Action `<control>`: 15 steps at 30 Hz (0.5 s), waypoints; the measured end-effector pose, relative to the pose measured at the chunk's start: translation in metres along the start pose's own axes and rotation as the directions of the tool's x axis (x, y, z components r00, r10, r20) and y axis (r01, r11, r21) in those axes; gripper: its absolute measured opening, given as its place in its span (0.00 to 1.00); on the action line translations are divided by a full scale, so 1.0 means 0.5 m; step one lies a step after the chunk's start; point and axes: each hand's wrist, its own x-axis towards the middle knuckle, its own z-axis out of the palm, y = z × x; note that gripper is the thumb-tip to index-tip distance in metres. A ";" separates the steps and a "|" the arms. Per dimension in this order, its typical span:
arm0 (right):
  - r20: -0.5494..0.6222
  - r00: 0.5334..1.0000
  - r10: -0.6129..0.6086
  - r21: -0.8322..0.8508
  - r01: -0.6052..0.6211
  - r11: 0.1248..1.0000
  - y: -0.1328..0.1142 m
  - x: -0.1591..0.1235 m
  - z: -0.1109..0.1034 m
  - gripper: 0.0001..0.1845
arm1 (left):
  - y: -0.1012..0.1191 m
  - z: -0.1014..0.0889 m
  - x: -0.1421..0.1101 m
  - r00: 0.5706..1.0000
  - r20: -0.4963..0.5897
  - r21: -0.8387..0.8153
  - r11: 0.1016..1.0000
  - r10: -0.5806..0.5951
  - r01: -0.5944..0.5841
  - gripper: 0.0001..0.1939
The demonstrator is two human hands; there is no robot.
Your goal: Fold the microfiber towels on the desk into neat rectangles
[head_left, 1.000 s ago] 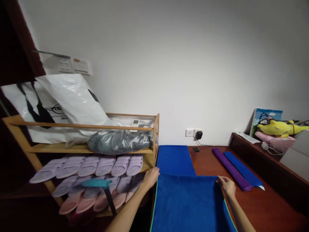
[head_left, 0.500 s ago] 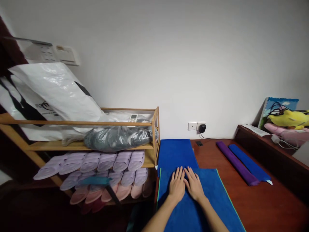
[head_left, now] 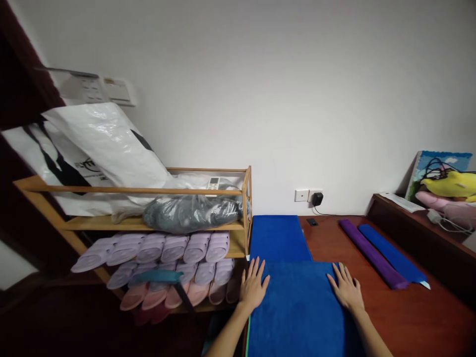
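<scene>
A blue towel (head_left: 297, 307) with a green edge lies flat on the reddish-brown table. Flat on its left far corner rests my left hand (head_left: 254, 285), fingers spread. My right hand (head_left: 346, 287) lies on the opposite far corner, its fingers also apart. Beyond the near towel is a second blue cloth (head_left: 278, 238), partly covered by it. To the right lie a folded purple cloth (head_left: 374, 253) and a narrow folded blue cloth (head_left: 394, 254), side by side.
On the left stands a wooden rack (head_left: 247, 213) with rows of lilac slippers (head_left: 174, 248), a white plastic bag (head_left: 111, 144) and a remote (head_left: 213, 184). A black plug (head_left: 317, 199) sits in the wall. A yellow plush toy (head_left: 451, 186) is on the right ledge (head_left: 420, 218).
My hands have moved apart from the towel's middle, the left one to its left corner and the right one to its right corner. The view has shifted slightly left.
</scene>
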 end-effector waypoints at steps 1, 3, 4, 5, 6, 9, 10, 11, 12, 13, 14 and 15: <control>0.001 1.000 -0.017 -0.002 0.017 1.000 -0.002 0.000 -0.005 0.38 | 0.005 -0.006 0.002 1.000 0.005 0.012 1.000 -0.010 0.010 0.28; -0.025 0.999 -0.027 -0.010 0.026 1.000 -0.015 -0.006 -0.023 0.38 | 0.019 -0.021 -0.002 1.000 -0.002 0.051 0.998 -0.029 0.029 0.28; -0.057 0.998 -0.020 -0.009 0.020 1.000 -0.028 -0.015 -0.034 0.38 | 0.029 -0.028 -0.009 1.000 -0.020 0.066 0.998 -0.022 0.024 0.28; -0.093 0.996 -0.015 0.000 0.015 1.000 -0.045 -0.029 -0.046 0.38 | 0.040 -0.033 -0.021 0.999 -0.047 0.071 0.997 0.003 0.000 0.28; -0.120 0.993 -0.023 0.021 0.026 0.999 -0.067 -0.049 -0.056 0.38 | 0.052 -0.035 -0.038 0.996 -0.074 0.065 0.997 0.048 -0.043 0.29; -0.092 0.976 -0.199 0.122 0.209 0.970 -0.142 -0.140 -0.069 0.34 | 0.083 -0.024 -0.110 0.972 -0.112 -0.003 0.978 0.205 -0.207 0.32; -0.062 0.956 -0.286 0.148 0.292 0.945 -0.161 -0.174 -0.066 0.32 | 0.089 -0.015 -0.137 0.968 -0.100 -0.029 0.971 0.232 -0.236 0.32; -0.036 0.934 -0.354 0.164 0.355 0.920 -0.174 -0.206 -0.060 0.32 | 0.091 -0.007 -0.160 0.967 -0.080 -0.051 0.968 0.242 -0.247 0.33; -0.021 0.920 -0.390 0.168 0.388 0.906 -0.178 -0.232 -0.053 0.31 | 0.091 0.001 -0.180 0.969 -0.059 -0.067 0.967 0.242 -0.246 0.32; -0.018 0.919 -0.394 0.160 0.392 0.906 -0.172 -0.253 -0.044 0.32 | 0.090 0.006 -0.196 0.971 -0.041 -0.076 0.968 0.236 -0.238 0.32; -0.024 0.930 -0.367 0.142 0.367 0.919 -0.156 -0.266 -0.036 0.32 | 0.087 0.010 -0.206 0.974 -0.028 -0.076 0.971 0.227 -0.228 0.31; -0.039 0.947 -0.318 0.120 0.320 0.940 -0.132 -0.273 -0.029 0.33 | 0.084 0.011 -0.212 0.976 -0.020 -0.071 0.973 0.218 -0.219 0.31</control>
